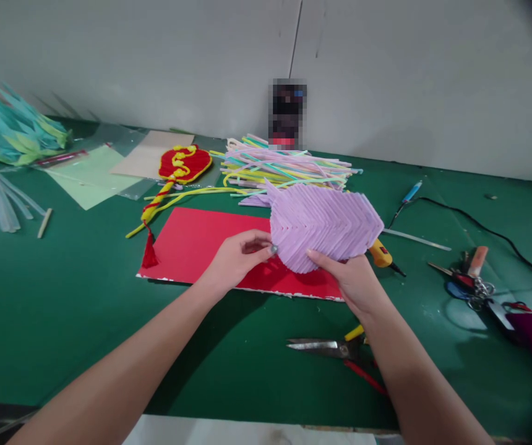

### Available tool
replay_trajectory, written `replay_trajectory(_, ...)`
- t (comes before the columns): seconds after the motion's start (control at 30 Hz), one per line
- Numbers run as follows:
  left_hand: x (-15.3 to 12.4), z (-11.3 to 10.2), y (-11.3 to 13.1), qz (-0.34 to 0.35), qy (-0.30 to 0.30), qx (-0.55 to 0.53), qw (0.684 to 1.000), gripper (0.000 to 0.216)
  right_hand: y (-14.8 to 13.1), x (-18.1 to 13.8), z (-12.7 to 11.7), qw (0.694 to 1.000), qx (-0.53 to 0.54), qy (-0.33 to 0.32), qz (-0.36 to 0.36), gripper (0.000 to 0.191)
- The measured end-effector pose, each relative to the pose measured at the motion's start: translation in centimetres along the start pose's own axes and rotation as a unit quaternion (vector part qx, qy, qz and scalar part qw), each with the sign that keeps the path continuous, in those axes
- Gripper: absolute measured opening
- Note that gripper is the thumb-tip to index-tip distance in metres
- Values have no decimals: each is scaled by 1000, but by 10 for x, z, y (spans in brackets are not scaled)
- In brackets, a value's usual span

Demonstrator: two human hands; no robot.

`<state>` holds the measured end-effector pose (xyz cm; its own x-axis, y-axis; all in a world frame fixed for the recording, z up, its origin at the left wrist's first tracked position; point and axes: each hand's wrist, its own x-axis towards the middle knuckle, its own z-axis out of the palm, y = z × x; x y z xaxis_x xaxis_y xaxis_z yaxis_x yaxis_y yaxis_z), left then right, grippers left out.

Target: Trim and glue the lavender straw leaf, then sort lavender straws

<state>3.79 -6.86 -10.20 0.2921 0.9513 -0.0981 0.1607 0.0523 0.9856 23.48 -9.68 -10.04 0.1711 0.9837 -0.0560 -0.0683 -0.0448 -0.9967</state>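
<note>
Head view: one lilac leaf-shaped piece [326, 225], ribbed in chevrons, held above a red board [201, 238] on a green table [62, 321]. Right hand [360, 284]: grip clamped on the piece's lower edge, thumb on top. Left hand [235, 259]: fingers bent at the piece's left edge; cannot tell whether this grip is closed on it. Behind: pile of pastel stems [294, 167]. Left of pile: red-and-yellow fan [183, 165], its red tassel [150, 250] on the board. Nearer the person: scissors [324, 347]. Far right: bunch of keys [479, 289].
</note>
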Motion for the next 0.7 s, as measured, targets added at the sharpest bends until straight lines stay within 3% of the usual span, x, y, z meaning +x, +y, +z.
replay_trajectory(0.47,-1,0,1,-4,14,34,999,24,-1,0,0,1000,10,-5,10,83)
replay_trajectory(0.7,-2,0,4,0,10,39,999,21,-2,-1,0,1000,-1,-16,1,75)
